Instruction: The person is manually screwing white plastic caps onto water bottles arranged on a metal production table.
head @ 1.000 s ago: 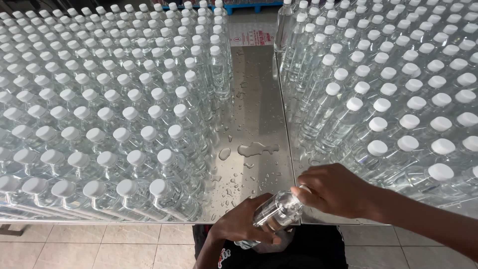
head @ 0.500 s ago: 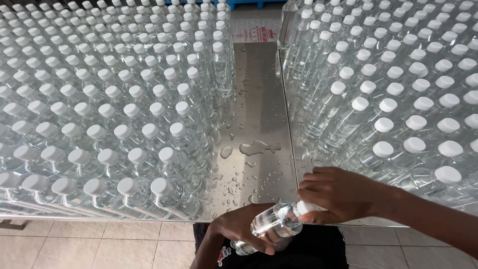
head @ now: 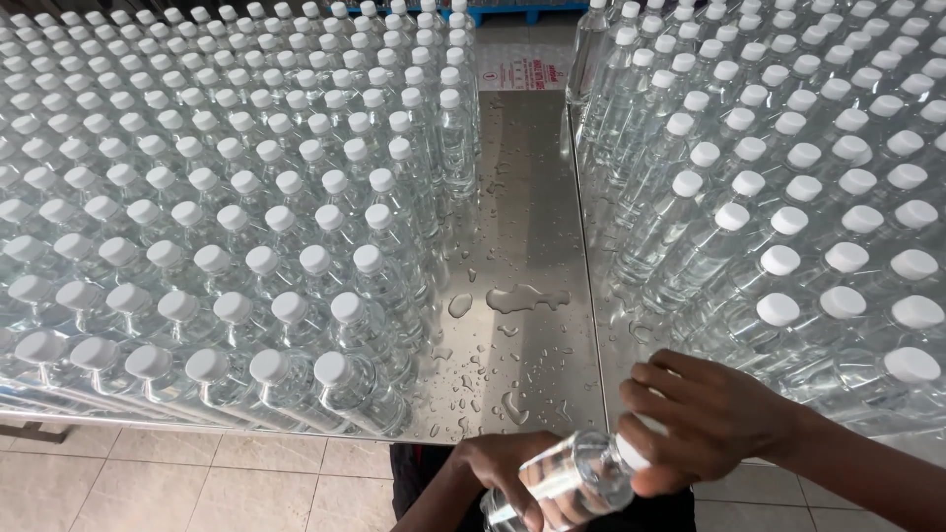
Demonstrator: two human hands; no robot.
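Note:
A clear plastic water bottle point(head: 567, 483) lies tilted at the bottom centre, held below the front edge of a wet steel table point(head: 522, 227). My left hand point(head: 498, 473) wraps around the bottle's body from underneath. My right hand point(head: 705, 419) covers the bottle's white cap end, fingers closed around it. Dense rows of upright capped bottles point(head: 217, 207) fill the table's left side, and a second mass of upright capped bottles point(head: 788, 197) fills the right side.
A bare strip of steel with water puddles point(head: 517, 300) runs between the two bottle groups. A white and red printed sheet point(head: 517, 71) lies at the strip's far end. Beige floor tiles point(head: 197, 488) show below the table edge.
The held bottle has dropped lower and tilted further, with both hands shifting down and right toward the frame's bottom edge. The bottles on the table have not moved.

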